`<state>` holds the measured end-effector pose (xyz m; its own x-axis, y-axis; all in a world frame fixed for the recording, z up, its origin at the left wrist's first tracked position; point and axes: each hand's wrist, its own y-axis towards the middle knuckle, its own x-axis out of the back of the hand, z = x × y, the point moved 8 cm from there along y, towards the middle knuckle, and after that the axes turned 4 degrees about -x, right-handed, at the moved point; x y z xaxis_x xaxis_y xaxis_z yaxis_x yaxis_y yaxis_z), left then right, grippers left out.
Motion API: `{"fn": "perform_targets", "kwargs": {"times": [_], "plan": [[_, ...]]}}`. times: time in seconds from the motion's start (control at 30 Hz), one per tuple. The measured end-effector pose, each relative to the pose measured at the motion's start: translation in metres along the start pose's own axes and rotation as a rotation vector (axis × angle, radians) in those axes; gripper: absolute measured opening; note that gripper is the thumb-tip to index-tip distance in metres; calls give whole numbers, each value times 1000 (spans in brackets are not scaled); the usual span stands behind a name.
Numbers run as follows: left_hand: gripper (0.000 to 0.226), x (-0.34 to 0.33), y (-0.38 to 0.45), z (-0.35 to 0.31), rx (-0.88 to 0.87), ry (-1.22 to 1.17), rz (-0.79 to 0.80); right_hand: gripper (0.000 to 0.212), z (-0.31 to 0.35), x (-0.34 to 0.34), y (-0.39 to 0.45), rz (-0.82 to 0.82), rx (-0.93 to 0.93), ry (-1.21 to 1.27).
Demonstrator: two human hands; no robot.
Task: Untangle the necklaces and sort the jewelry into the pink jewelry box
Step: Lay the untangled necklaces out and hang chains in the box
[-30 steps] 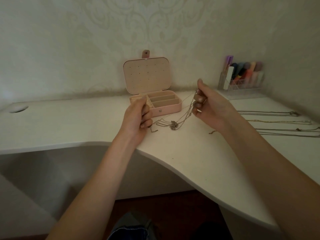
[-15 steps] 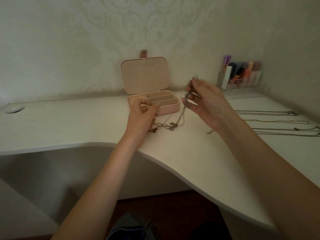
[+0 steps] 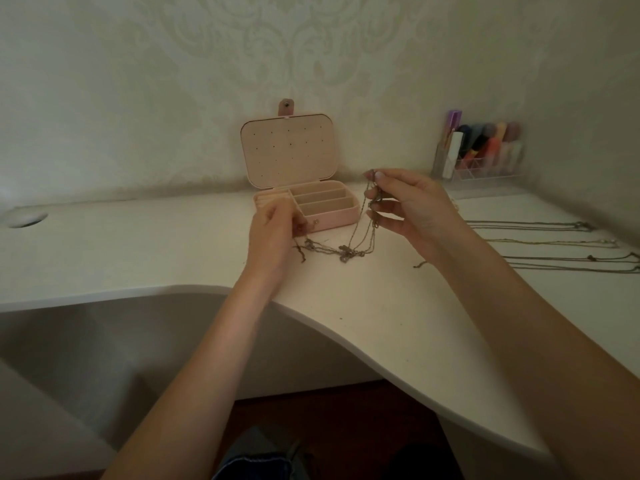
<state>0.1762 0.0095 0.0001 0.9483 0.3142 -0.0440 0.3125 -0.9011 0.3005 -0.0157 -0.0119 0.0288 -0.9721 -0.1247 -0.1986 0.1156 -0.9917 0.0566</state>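
Both hands pinch the tangled necklaces (image 3: 349, 249); right hand (image 3: 410, 211) has lifted its strands higher, left hand (image 3: 273, 233) lower.

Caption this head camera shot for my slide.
Both hands lift tangled necklaces beside the open pink jewelry box.

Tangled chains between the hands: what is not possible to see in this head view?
- Tangled chains: number of strands too fine and blurred to count.
- Left hand: its fingertip grip faces away.
- Laid-out necklaces: cut off by right edge.
- Pink jewelry box: left compartments hidden by left hand.
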Motion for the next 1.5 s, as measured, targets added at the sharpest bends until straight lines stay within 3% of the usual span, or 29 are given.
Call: {"fn": "perform_targets", "kwargs": {"times": [0.27, 0.6, 0.77, 0.87, 0.93, 1.0, 1.07, 1.1, 1.2, 1.3, 1.5], "plan": [[31, 31, -7, 0, -92, 117, -338, 12, 8, 13, 0, -164, 84, -150], [31, 30, -10, -5, -112, 313, -362, 13, 17, 9, -6, -156, 131, -217], [9, 24, -10, -6, -68, 636, -317, 14, 22, -3, -9, -6, 159, -135], [20, 13, -13, -14, -132, 802, -281, 17, 27, -12, -12, 96, 190, -108], [32, -4, -17, -30, -355, 706, -161, 21, 30, -18, -14, 154, 209, -99], [38, -29, -22, -37, -547, 607, 87, 24, 32, -25, -18, 220, 217, -88], [24, -43, -22, -30, -620, 628, 254, 28, 34, -31, -22, 286, 219, -68], [13, -44, -19, -26, -597, 633, 263, 29, 34, -32, -23, 308, 220, -50], [14, -25, -9, -22, -479, 577, 87, 37, 37, -24, -20, 275, 221, 40], [16, -5, -5, -21, -376, 589, -88, 33, 39, -3, -13, 140, 197, 155], [17, 7, -1, -7, -222, 274, -137, 24, 32, 22, -5, -90, 141, 165]]}}
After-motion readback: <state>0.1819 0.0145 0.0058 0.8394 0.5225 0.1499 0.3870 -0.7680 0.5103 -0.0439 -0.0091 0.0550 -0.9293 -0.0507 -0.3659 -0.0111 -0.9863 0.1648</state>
